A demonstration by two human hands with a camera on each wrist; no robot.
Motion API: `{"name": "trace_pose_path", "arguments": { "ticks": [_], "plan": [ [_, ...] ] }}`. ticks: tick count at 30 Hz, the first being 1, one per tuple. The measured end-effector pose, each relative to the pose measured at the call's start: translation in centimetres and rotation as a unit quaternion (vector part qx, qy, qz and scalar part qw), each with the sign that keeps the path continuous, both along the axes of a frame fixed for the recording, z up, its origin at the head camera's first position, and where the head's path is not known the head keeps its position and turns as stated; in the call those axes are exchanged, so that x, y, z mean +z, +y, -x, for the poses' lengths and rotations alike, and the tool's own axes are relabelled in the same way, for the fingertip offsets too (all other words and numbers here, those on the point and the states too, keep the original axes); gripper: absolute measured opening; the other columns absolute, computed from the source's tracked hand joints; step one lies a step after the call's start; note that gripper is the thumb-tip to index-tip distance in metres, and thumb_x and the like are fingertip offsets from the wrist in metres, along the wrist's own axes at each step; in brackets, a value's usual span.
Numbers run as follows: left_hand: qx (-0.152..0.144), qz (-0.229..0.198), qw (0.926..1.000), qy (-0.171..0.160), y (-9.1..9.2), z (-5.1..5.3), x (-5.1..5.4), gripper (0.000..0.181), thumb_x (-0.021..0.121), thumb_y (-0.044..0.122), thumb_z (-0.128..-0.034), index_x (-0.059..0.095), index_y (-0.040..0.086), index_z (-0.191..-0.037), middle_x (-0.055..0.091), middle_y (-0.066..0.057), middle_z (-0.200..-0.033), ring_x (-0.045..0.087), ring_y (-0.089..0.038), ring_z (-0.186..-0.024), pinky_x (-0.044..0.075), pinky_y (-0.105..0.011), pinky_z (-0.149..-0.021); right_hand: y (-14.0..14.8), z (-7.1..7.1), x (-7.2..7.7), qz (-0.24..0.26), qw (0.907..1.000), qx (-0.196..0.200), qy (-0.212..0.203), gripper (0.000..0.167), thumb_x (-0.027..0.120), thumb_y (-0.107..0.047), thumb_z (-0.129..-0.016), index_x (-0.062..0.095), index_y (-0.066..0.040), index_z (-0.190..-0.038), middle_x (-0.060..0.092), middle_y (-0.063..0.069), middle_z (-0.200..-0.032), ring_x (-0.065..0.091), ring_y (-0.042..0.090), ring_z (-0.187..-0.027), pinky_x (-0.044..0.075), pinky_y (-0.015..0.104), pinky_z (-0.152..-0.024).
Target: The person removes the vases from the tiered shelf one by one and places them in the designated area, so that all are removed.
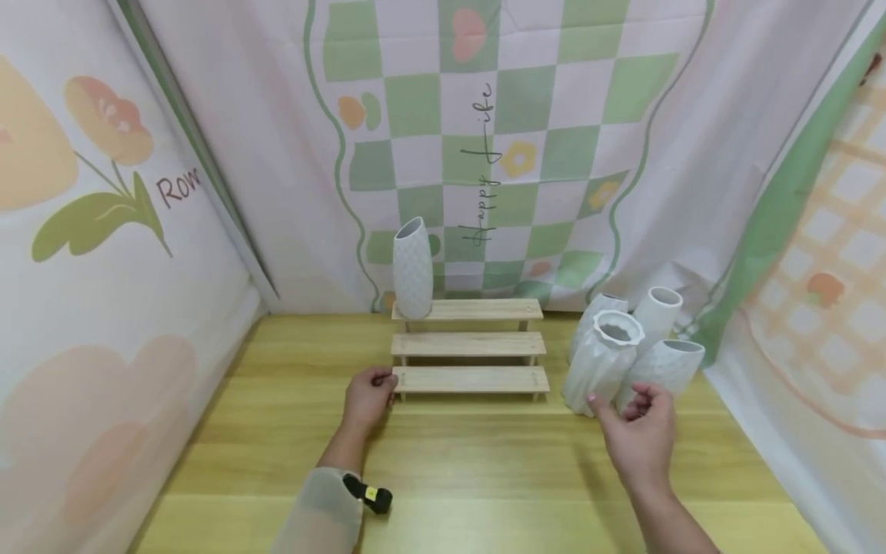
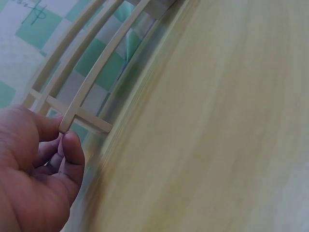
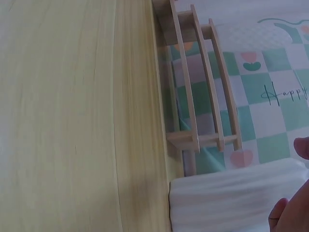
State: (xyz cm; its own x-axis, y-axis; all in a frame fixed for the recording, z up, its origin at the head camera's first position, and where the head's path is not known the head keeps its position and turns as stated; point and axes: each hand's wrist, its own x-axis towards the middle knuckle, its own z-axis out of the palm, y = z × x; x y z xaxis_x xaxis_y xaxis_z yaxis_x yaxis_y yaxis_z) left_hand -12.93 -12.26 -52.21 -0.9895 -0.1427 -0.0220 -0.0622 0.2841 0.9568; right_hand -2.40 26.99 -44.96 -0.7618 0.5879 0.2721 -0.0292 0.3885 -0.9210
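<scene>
A three-step wooden display stand [image 1: 471,378] stands on the table, with one white textured vase [image 1: 413,269] upright at the left of its top step. My left hand [image 1: 369,398] pinches the left end of the lowest step between thumb and fingers; the left wrist view shows this grip on the step's corner [image 2: 70,116]. My right hand [image 1: 640,438] is in front of a cluster of white vases, thumb and fingers spread apart, holding nothing. Nearest to it are a ribbed vase with a scalloped rim [image 1: 602,365] and a slant-mouthed vase [image 1: 667,369]; whether it touches either cannot be told.
Behind those stand a plain round-mouthed vase [image 1: 659,304] and a partly hidden vase [image 1: 601,308]. Printed cloth [image 1: 498,154] hangs behind the table [image 1: 477,469] and along both sides. A black strap with a small device [image 1: 370,494] is on my left wrist.
</scene>
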Motion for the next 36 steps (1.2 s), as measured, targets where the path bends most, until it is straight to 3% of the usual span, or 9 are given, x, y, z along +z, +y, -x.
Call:
{"name": "trace_pose_path", "arguments": {
  "ticks": [15,24,36],
  "plan": [
    [0.006,0.004,1.0,-0.006,0.1,0.2,0.3,0.028,0.071,0.016,-0.0984,0.072,-0.002,-0.119,0.071,-0.01,-0.091,0.066,-0.018,-0.07,0.057,-0.031,-0.063,-4.7,2.0,0.8,0.021,0.9961,0.077,0.037,0.063,0.088,-0.008,-0.082,0.045,0.0,-0.128,0.046,0.011,-0.098,0.044,0.019,-0.083,0.041,0.014,-0.066],
    [0.013,-0.001,0.9999,0.003,-0.2,0.4,0.0,0.025,0.071,0.015,-0.0985,0.072,-0.003,-0.117,0.07,-0.011,-0.089,0.065,-0.019,-0.068,0.056,-0.029,-0.061,-8.0,3.5,1.7,0.021,0.9905,0.136,0.009,0.066,0.089,-0.019,-0.085,0.044,-0.002,-0.129,0.042,0.006,-0.103,0.043,0.02,-0.088,0.041,0.018,-0.07],
    [0.016,-0.003,0.9999,0.003,0.1,0.0,-0.2,0.025,0.071,0.014,-0.0982,0.072,-0.003,-0.116,0.07,-0.011,-0.088,0.066,-0.019,-0.067,0.056,-0.03,-0.059,-11.0,6.1,1.1,-0.008,0.9815,0.191,0.012,0.069,0.089,-0.023,-0.084,0.046,0.0,-0.133,0.042,0.013,-0.11,0.041,0.021,-0.086,0.038,0.024,-0.071]
  ]
}}
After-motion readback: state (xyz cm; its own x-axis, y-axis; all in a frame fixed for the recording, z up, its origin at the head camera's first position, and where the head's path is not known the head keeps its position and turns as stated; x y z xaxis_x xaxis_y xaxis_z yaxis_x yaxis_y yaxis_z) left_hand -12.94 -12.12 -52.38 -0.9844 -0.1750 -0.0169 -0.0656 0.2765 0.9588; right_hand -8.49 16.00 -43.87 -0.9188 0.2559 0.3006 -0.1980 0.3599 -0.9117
